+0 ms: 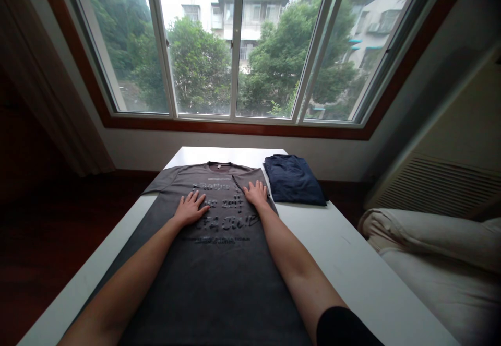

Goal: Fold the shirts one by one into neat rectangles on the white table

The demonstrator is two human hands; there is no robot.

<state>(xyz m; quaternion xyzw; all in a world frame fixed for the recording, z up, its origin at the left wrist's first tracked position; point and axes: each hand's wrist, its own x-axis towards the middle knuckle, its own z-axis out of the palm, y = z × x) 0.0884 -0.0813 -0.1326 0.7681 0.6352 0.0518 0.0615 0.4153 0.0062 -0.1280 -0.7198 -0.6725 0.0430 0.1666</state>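
Observation:
A dark grey T-shirt (219, 278) lies spread on a white table, its collar toward the window and its printed lettering facing up. The left sleeve as I see it sticks out over the table's edge; the right sleeve is folded inward across the chest. My left hand (190, 209) rests flat on the shirt beside the lettering, fingers spread. On the folded sleeve lies my right hand (256, 193), palm down with the fingers apart. Neither hand grips anything.
Folded dark blue cloth (293, 180) sits at the far right of the white table (352, 262). Beyond stands a wide window (235, 48) with a brown frame. A pale cushioned seat (438, 236) is on the right, a curtain (47, 74) on the left.

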